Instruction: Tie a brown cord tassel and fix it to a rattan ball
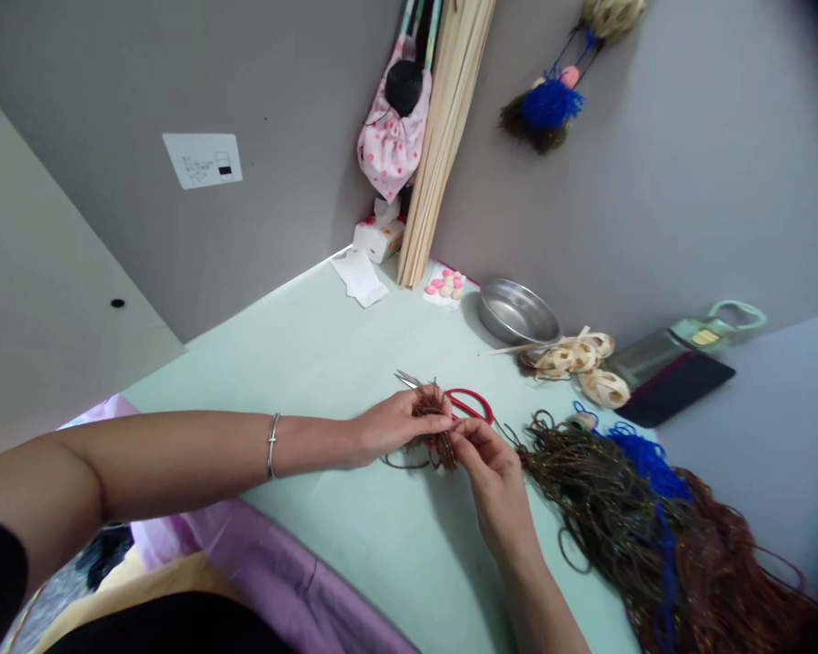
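Observation:
In the middle of the head view, my left hand (pixel 395 422) is closed around a small bundle of brown yarn (pixel 443 450), with loose strands sticking out above and below its thumb. My right hand (pixel 487 454) meets it from the right, thumb and fingertips pinched together at the bundle's edge. What lies between those fingertips is too small to make out, perhaps a strand. Just behind both hands lie scissors (pixel 473 397) with red handles, their metal blades pointing left and partly hidden by my left hand.
Dark green, blue and brown yarn (pixel 600 490) is heaped at the right. Behind it lie woven balls (pixel 603 388), a metal bowl (pixel 518 312), a bottle (pixel 661 350) and a black phone (pixel 674 389). Wooden strips (pixel 443 145) lean at the corner beside a tissue pack (pixel 378 238) and pink beads (pixel 445 284).

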Motion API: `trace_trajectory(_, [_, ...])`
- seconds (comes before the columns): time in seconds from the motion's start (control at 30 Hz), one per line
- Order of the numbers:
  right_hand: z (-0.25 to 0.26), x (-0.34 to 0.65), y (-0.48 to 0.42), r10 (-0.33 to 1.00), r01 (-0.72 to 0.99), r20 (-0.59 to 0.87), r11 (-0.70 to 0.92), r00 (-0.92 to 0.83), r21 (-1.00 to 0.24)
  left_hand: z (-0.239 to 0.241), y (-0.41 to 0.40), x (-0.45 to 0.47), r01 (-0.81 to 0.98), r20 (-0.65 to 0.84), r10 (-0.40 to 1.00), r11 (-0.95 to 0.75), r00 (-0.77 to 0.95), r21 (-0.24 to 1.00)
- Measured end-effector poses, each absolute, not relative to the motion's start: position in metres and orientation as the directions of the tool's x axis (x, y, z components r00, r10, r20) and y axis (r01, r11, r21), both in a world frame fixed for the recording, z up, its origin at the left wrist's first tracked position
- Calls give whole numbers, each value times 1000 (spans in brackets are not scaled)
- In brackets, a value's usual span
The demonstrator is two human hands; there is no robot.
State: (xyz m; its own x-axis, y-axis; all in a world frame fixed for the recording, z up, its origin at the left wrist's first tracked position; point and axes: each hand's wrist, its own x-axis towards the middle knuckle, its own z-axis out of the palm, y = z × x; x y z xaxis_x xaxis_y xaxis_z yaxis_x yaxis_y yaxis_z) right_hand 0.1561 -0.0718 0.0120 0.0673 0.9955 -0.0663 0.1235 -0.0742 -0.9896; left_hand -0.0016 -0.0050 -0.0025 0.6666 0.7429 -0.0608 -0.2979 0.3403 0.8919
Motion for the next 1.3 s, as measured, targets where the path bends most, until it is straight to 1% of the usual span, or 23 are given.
trace_trajectory(0.17, [12,156,-70,997,98,-66,-70,46,-993,2,-7,-2,-385,-38,691,446,721,808])
trace_trajectory(0.33, [11,153,-69,995,69,-100,-102,29,-992,6,-7,-2,-428,-16,671,490,741,759])
trace_trajectory(0.43, [10,154,-69,991,44,-103,-106,84,-993,6,-7,-3,-424,2,723,403,691,811])
trace_trajectory(0.53, [9,156,-68,983,-1,-116,-118,145,-993,1,-6,-2,-376,-7,775,314,632,872])
trace_trajectory(0.63, [8,158,-69,979,-12,-119,-119,163,-993,-5,-6,-1,-297,-65,726,359,684,885])
trace_trajectory(0.7, [8,158,-70,983,14,-90,-93,159,-996,-7,-7,0,-239,-91,664,390,742,889])
trace_trajectory(0.77, [10,157,-72,985,55,-38,-48,167,-997,-6,-7,-1,-218,-104,648,397,754,891])
trace_trajectory(0.83, [12,156,-73,983,104,6,-13,185,-995,-5,-7,-1,-231,-111,678,394,727,890])
trace_trajectory(0.9, [14,155,-74,987,133,4,-18,162,-991,-4,-6,-1,-248,-111,702,389,704,887])
trace_trajectory(1.0, [16,155,-73,998,151,-47,-52,37,-987,-4,-5,-1,-283,-95,734,374,673,883])
trace_trajectory(1.07, [15,155,-72,998,153,-55,-53,-4,-987,-4,-4,-1,-306,-103,759,378,643,874])
trace_trajectory(1.2, [12,157,-71,997,135,-33,-43,76,-990,-4,-3,-1,-303,-148,761,418,632,856])
trace_trajectory(1.3, [12,157,-70,994,139,-57,-69,90,-988,-3,-3,-1,-304,-129,761,401,636,864])
